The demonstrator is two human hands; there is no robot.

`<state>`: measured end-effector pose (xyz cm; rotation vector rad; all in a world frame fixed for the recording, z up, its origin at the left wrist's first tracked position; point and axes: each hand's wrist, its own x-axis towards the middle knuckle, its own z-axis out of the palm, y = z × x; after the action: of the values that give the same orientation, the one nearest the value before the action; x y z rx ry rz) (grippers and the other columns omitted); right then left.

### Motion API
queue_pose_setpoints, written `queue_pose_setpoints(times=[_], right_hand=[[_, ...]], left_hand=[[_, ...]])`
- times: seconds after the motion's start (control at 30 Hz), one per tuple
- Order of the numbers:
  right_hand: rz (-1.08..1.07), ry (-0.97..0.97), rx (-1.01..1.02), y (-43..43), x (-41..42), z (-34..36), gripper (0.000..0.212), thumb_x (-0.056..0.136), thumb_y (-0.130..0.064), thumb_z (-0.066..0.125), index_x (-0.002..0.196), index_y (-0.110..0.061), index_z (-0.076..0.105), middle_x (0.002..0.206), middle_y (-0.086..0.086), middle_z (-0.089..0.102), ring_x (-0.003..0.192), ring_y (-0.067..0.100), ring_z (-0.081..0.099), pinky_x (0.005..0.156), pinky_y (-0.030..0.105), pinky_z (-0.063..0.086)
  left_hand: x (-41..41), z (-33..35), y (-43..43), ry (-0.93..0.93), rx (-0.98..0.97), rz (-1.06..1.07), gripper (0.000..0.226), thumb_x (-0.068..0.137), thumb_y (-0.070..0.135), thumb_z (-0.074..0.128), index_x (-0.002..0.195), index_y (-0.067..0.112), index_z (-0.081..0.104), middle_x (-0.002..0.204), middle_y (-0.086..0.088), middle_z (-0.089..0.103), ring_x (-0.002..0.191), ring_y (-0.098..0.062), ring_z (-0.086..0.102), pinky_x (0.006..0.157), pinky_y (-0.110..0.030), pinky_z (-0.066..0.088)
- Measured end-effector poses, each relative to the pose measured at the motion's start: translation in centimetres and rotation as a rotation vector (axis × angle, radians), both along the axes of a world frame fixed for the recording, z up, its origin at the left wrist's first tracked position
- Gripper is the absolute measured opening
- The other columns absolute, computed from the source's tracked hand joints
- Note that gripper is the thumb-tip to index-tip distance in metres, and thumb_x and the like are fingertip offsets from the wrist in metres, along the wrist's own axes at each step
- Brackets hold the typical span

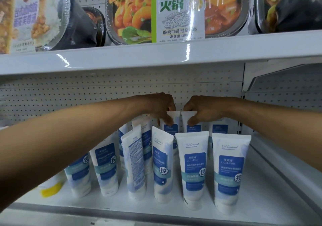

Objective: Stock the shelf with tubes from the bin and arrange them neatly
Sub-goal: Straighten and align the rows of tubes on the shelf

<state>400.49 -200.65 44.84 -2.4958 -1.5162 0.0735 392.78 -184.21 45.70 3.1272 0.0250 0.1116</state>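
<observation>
Several white tubes with blue labels stand cap-down on the white lower shelf (261,182). My left hand (159,106) reaches to the back row and pinches the top of one back-row tube (171,127). Beside it, my right hand (202,109) pinches the top of the neighbouring back-row tube (192,127). In the front row, one tube (193,170) and another to its right (229,171) stand upright facing out. A tube (135,164) left of centre is turned with its back text outward. My left forearm hides part of the left tubes. The bin is not in view.
The upper shelf (156,55) overhangs close above my hands and carries boxed ready meals (176,11). A yellow-capped item (50,190) lies at the lower shelf's left end. A pegboard back wall (69,95) and a slanted side panel (287,170) bound the shelf.
</observation>
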Motion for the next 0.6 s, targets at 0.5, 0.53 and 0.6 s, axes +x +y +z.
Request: queue_pose_setpoints(times=[0.5,0.53,0.6], right_hand=[[0.011,-0.028,-0.034,-0.06,-0.04,0.1,0.009,0.085,-0.027,0.068,0.078,-0.028,0.062,0.085,-0.002,0.067,0.079,0.016,0.06,0.07,0.029,0.048],[0.013,-0.029,-0.037,-0.07,-0.08,0.14,0.011,0.085,-0.027,0.068,0.077,-0.029,0.06,0.085,-0.002,0.066,0.08,0.017,0.061,0.071,0.029,0.048],[0.017,-0.032,-0.044,-0.11,-0.06,0.2,0.009,0.085,-0.029,0.068,0.08,-0.028,0.061,0.087,-0.002,0.067,0.083,0.018,0.061,0.074,0.031,0.049]], left_hand=[[-0.19,0.4,-0.35,0.069,-0.001,0.008,0.048,0.083,0.027,0.075,0.128,0.017,0.061,0.127,0.002,0.063,0.107,-0.015,0.06,0.097,-0.029,0.048],[-0.2,0.41,-0.38,0.071,0.001,0.008,0.047,0.083,0.027,0.075,0.127,0.017,0.061,0.127,0.002,0.064,0.107,-0.015,0.06,0.096,-0.029,0.048],[-0.23,0.48,-0.49,0.08,-0.003,0.016,0.048,0.084,0.026,0.074,0.128,0.017,0.061,0.127,0.002,0.063,0.107,-0.015,0.06,0.097,-0.03,0.048]])
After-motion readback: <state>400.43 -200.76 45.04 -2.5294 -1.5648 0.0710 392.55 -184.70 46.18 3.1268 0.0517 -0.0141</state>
